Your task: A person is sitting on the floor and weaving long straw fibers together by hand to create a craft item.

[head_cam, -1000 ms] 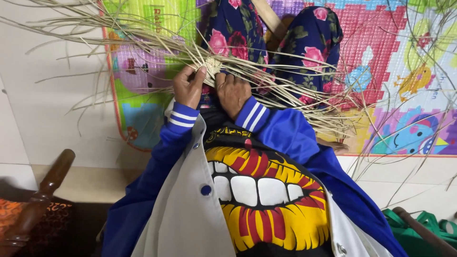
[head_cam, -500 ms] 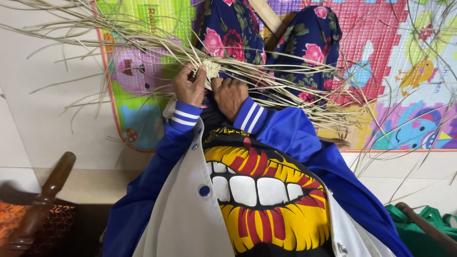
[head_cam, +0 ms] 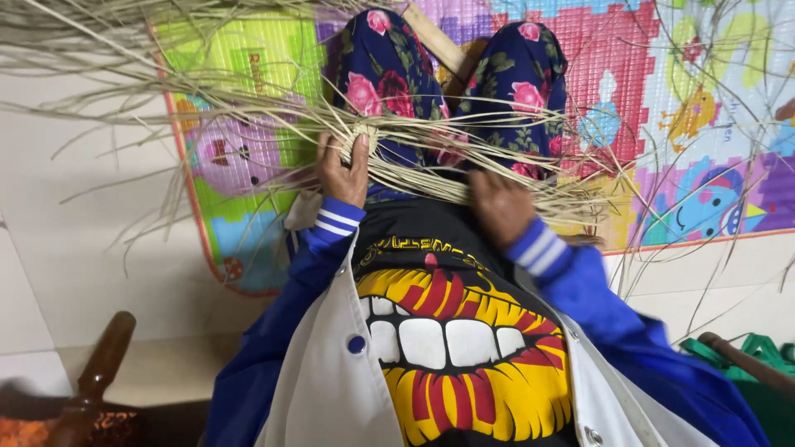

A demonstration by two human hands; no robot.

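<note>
A bundle of long dry straw strands (head_cam: pixel 431 161) lies across my lap, over knees in dark blue trousers with pink flowers (head_cam: pixel 389 79). My left hand (head_cam: pixel 344 170) pinches the small woven knot (head_cam: pixel 363 132) where the strands meet, thumb on top. My right hand (head_cam: pixel 501 207) sits further right along the bundle, its fingers closed around several strands. Loose strand ends fan out to the left and to the right over the floor. Both sleeves are blue with white-striped cuffs.
A colourful cartoon play mat (head_cam: pixel 662 108) covers the floor under my legs. Pale floor tiles (head_cam: pixel 91 240) lie to the left. A dark wooden handle (head_cam: pixel 99 372) stands at the bottom left. A green object (head_cam: pixel 758 356) with a wooden stick lies at the bottom right.
My right hand has slid away from the knot to the right along the strands. My left hand stays on the knot. The view has shifted slightly.
</note>
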